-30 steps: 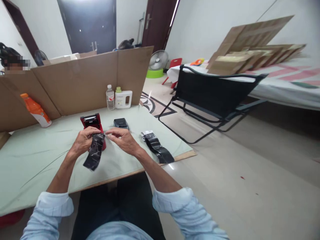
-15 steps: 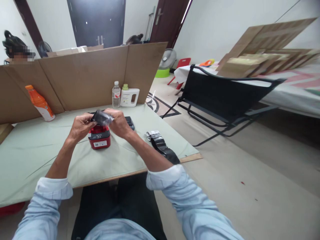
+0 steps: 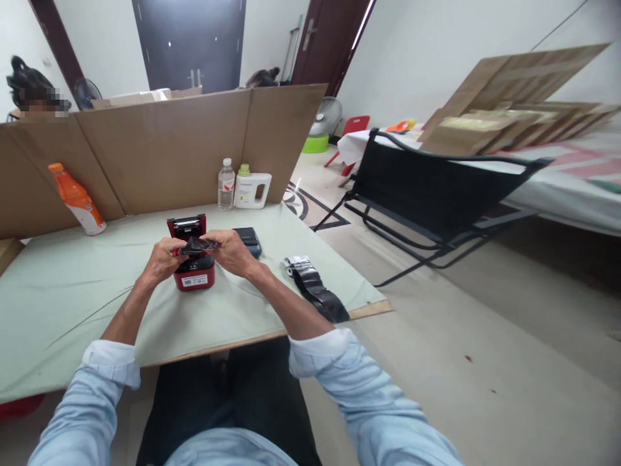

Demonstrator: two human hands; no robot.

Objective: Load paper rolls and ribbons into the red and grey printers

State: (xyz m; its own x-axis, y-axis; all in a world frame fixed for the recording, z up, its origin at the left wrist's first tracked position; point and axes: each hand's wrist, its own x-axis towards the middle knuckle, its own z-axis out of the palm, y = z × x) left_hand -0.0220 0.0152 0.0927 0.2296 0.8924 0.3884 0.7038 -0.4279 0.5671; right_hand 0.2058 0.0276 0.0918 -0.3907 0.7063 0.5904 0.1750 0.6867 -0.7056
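Observation:
My left hand [image 3: 165, 259] and my right hand [image 3: 233, 251] pinch a dark, shiny ribbon-like piece [image 3: 196, 245] between them, one at each end. Exactly what kind of piece it is cannot be made out. Right below it stands a small red and black label printer [image 3: 195, 278] with its lid [image 3: 187, 224] raised and a white sticker on its front. The hands and the dark piece cover part of its inside. To the right of my right hand lies a dark flat case [image 3: 248, 241]. Farther right, a black ribbon strip [image 3: 317, 291] trails from a small white-cored roll [image 3: 297, 262].
An orange bottle [image 3: 77, 199], a clear water bottle [image 3: 226, 186] and a white jug [image 3: 252, 189] stand along a cardboard partition [image 3: 169, 152] at the table's back. A black folding chair [image 3: 412, 194] is to the right. Two people's heads show behind the partition.
Both hands have come down and nearer to me with the dark piece, which is flatter and less blurred now. The printer's raised lid has come into view behind them.

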